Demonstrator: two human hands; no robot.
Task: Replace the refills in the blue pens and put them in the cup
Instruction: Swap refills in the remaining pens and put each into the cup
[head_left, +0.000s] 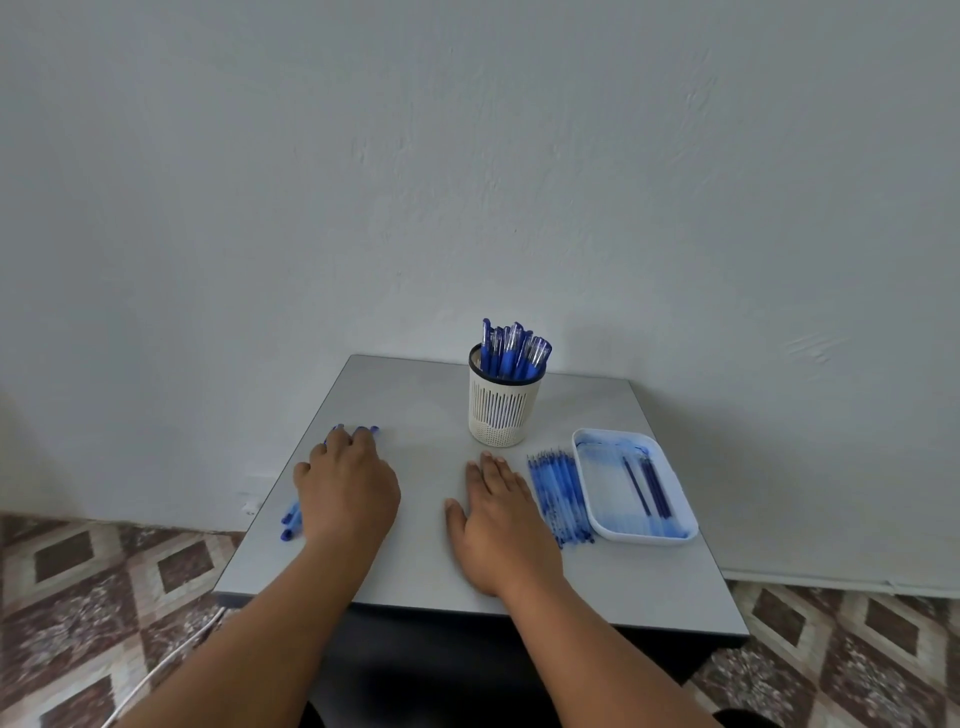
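Two hands lie on the desk: the left hand, by the left edge, rests fingers spread over loose pens; the right hand lies flat on bare desk at the middle, holding nothing. The cup at the back holds upright pens. Refills lie front-to-back beside the tray, which holds two refills lying likewise.

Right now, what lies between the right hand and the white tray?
In the head view, a row of blue refills lies on the table between the right hand and the white tray.
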